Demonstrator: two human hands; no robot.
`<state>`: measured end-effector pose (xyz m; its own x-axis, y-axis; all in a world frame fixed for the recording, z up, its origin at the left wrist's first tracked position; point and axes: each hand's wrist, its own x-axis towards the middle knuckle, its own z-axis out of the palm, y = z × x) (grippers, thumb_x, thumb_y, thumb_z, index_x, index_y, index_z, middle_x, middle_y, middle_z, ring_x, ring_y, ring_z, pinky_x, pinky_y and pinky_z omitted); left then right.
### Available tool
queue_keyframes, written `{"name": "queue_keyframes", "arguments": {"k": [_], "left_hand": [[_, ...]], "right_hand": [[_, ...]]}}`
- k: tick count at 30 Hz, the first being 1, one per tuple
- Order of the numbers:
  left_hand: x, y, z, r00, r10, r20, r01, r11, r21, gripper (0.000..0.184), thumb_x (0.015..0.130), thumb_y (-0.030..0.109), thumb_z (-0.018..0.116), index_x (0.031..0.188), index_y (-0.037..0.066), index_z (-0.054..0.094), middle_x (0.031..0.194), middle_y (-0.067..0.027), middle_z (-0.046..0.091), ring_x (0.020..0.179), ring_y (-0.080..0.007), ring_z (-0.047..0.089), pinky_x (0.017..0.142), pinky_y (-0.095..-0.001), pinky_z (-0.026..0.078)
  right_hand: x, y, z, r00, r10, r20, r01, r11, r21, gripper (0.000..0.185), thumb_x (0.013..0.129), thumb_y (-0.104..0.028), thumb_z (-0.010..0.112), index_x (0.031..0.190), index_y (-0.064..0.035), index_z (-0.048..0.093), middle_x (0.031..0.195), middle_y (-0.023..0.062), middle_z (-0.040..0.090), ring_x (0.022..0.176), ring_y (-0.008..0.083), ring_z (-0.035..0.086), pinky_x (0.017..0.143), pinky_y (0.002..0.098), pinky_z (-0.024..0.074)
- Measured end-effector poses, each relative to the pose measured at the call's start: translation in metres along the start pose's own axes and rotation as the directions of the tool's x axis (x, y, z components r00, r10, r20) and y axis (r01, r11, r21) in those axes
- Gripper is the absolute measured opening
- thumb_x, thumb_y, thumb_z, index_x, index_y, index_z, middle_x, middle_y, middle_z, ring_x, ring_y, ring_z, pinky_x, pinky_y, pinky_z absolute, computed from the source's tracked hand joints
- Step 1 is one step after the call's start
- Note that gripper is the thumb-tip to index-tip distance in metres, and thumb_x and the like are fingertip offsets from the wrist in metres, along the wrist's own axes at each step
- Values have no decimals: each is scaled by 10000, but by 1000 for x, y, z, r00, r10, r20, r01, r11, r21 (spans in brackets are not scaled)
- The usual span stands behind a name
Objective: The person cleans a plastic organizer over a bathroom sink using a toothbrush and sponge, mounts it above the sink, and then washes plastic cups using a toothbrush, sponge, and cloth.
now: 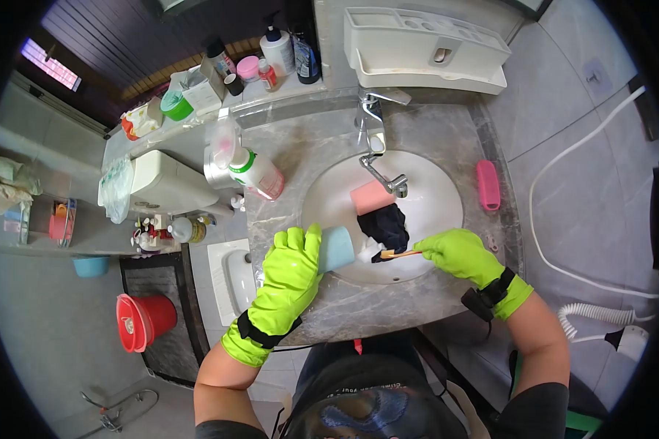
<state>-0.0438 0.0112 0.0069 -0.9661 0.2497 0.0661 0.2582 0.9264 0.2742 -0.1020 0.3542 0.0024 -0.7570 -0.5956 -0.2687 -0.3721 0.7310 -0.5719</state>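
Observation:
My left hand (289, 267), in a bright green glove, grips a light blue cup (336, 249) over the near left rim of the white sink (436, 183). The cup lies tilted on its side. My right hand (458, 252), gloved alike, is closed on the thin orange handle of a toothbrush (399, 254). Its head lies over the sink, against a bunched dark cloth (385, 224). Something white, perhaps foam, shows beside the cloth. A pink cup (372, 197) rests in the basin behind the cloth, partly under the faucet (373, 135).
A pump bottle (258, 175) stands left of the sink, and a pink case (488, 185) lies to its right. Behind are a white rack (428, 51) and a shelf with several toiletries. A red bucket (150, 322) sits on the floor at left. A white hose (538, 212) hangs at right.

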Motion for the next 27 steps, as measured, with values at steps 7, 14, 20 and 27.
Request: {"name": "queue_keyframes", "arguments": {"k": [7, 14, 20, 27], "left_hand": [[-2, -4, 0, 978, -208, -1, 179, 847, -500, 831, 620, 177, 935, 1339, 34, 544, 1216, -169, 606, 1157, -340, 588, 992, -447, 489], [-54, 0, 64, 835, -544, 82, 327, 370, -870, 991, 584, 163, 1008, 1379, 33, 432, 1206, -110, 597, 1069, -210, 629, 897, -360, 564], [-56, 25, 71, 823, -564, 64, 236, 238, -942, 834, 683, 134, 943, 1337, 12, 439, 1270, -144, 568, 1111, -266, 628, 899, -375, 565], [-68, 6, 89, 874, -445, -192, 180, 666, -724, 877, 645, 137, 962, 1346, 50, 444, 1230, -110, 580, 1082, -255, 631, 933, -388, 543]], "right_hand": [[27, 42, 19, 997, -24, -80, 10, 987, -163, 253, 841, -160, 700, 1080, -185, 782, 879, 108, 696, 915, 330, 660, 782, 448, 527], [27, 73, -33, 741, 29, -670, -170, 975, -145, 544, 846, -344, 758, 1337, -142, 641, 1388, 184, 593, 1335, 407, 486, 1115, 519, 364], [15, 134, -44, 720, 154, -677, -482, 813, -327, 725, 829, -336, 783, 1465, -111, 517, 1429, 218, 536, 1347, 423, 449, 1127, 509, 354], [10, 153, -24, 764, 98, -637, -419, 827, -376, 705, 793, -175, 800, 1434, -60, 533, 1410, 187, 566, 1311, 393, 493, 1123, 468, 382]]}}
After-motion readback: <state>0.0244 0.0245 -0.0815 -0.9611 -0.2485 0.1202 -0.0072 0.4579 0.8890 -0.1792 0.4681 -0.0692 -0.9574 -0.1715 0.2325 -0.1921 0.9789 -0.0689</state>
